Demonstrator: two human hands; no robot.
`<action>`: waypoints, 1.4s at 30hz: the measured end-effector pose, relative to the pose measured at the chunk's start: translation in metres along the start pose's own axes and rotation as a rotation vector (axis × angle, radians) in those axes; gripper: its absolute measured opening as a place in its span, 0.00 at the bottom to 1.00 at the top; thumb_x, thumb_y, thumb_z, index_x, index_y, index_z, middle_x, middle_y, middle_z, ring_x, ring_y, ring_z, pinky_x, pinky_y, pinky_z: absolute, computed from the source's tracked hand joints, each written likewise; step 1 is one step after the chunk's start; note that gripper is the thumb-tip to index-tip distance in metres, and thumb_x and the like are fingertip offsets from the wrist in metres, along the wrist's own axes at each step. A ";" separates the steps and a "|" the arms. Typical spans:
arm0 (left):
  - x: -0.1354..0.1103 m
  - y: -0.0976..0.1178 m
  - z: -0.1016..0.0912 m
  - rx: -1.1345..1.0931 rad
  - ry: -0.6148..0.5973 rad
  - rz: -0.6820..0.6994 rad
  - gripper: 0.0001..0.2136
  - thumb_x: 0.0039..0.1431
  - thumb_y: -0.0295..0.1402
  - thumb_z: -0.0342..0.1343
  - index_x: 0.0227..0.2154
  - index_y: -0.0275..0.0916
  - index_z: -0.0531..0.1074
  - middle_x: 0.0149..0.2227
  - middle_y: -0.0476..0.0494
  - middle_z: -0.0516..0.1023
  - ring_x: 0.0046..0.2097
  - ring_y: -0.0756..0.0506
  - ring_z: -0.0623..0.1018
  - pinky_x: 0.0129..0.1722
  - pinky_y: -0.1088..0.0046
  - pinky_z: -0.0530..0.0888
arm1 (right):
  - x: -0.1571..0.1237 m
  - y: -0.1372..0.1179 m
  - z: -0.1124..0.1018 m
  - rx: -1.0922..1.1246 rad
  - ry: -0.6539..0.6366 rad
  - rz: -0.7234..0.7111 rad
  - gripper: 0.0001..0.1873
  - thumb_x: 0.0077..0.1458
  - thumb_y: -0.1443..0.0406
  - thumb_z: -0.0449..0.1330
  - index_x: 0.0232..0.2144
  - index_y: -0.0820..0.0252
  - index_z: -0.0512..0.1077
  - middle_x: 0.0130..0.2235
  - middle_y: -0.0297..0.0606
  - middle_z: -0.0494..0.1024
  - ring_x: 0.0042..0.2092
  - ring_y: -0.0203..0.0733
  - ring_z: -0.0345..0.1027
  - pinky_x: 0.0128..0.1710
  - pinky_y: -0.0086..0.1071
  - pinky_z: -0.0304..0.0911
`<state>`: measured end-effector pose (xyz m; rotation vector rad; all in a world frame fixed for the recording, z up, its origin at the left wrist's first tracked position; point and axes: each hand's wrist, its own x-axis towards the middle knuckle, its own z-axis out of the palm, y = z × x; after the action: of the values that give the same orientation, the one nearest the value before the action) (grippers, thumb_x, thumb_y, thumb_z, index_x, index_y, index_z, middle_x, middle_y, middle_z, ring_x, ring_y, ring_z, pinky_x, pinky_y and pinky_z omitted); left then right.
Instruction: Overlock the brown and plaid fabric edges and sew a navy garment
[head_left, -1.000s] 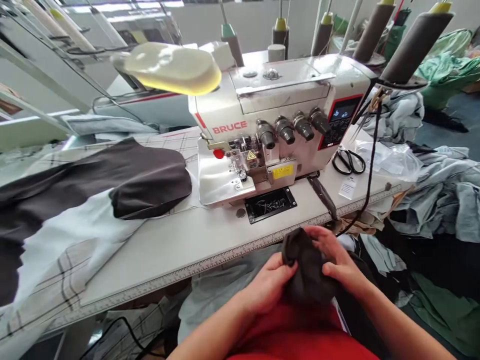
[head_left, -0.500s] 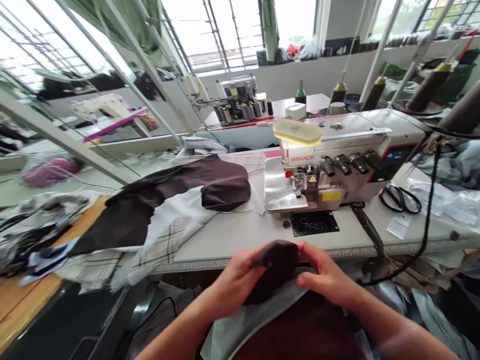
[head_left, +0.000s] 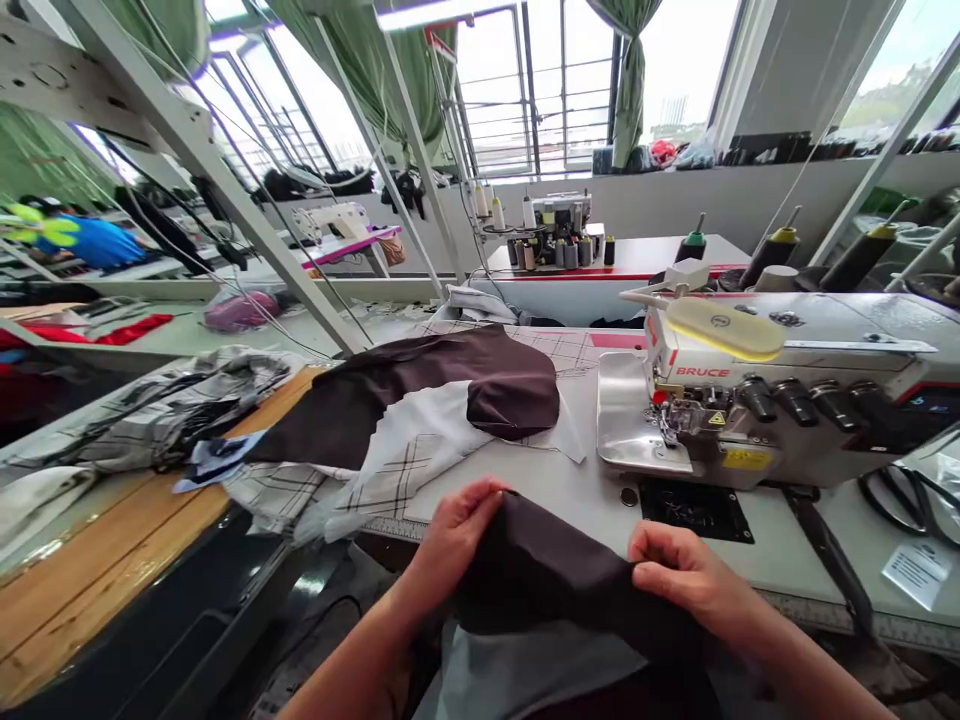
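A dark brown fabric piece (head_left: 555, 570) is stretched between my two hands, just off the table's front edge. My left hand (head_left: 461, 530) pinches its upper left corner, and my right hand (head_left: 675, 565) pinches the upper right end. Pale grey fabric (head_left: 540, 665) hangs under the brown piece. Beyond my hands, more dark brown cloth (head_left: 420, 370) lies on the table with a white layer (head_left: 427, 415) and plaid cloth (head_left: 409, 470). The overlock sewing machine (head_left: 720, 400) stands to the right, apart from my hands.
Black scissors (head_left: 911, 500) and a white tag (head_left: 916, 572) lie right of the machine. A measuring tape strip (head_left: 817, 608) runs along the table's front edge. At the left is a wooden board (head_left: 112, 560) beside heaped plaid cloth (head_left: 180, 410). Metal poles (head_left: 225, 210) rise behind it.
My hands have moved apart, spreading the bunched brown fabric into a taut stretch. The camera has turned left and up, so the machine sits farther right in view.
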<state>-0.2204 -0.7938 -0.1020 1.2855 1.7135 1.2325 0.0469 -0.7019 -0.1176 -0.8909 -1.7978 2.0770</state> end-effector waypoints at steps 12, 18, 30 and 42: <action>0.202 0.008 0.004 1.025 -0.329 0.502 0.12 0.57 0.28 0.53 0.44 0.40 0.74 0.43 0.43 0.76 0.46 0.44 0.74 0.49 0.68 0.66 | 0.082 0.049 0.022 0.243 0.592 -0.118 0.26 0.39 0.45 0.65 0.26 0.63 0.72 0.26 0.35 0.72 0.30 0.38 0.63 0.32 0.28 0.58; 0.149 -0.033 0.015 0.435 -0.502 0.475 0.13 0.57 0.25 0.51 0.44 0.38 0.72 0.45 0.44 0.74 0.47 0.49 0.73 0.49 0.74 0.68 | 0.084 0.061 0.014 0.174 0.650 -0.087 0.28 0.41 0.44 0.63 0.32 0.63 0.74 0.32 0.39 0.75 0.37 0.44 0.66 0.38 0.33 0.61; 0.128 -0.004 0.027 0.232 -0.453 0.555 0.11 0.54 0.22 0.44 0.28 0.36 0.72 0.36 0.46 0.74 0.42 0.49 0.70 0.46 0.73 0.67 | 0.071 0.044 0.032 0.032 0.540 -0.231 0.22 0.48 0.49 0.61 0.38 0.59 0.68 0.33 0.37 0.73 0.34 0.40 0.65 0.33 0.29 0.61; 0.191 0.088 0.044 0.488 -0.674 0.540 0.07 0.52 0.33 0.53 0.24 0.35 0.71 0.24 0.53 0.68 0.30 0.52 0.66 0.30 0.78 0.60 | 0.044 0.010 0.023 0.570 -0.089 -0.043 0.25 0.37 0.55 0.69 0.38 0.63 0.75 0.34 0.42 0.78 0.34 0.45 0.72 0.38 0.36 0.66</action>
<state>-0.2096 -0.5922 -0.0283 2.2463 1.2235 0.5066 0.0004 -0.6977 -0.1382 -0.5979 -1.1301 2.4330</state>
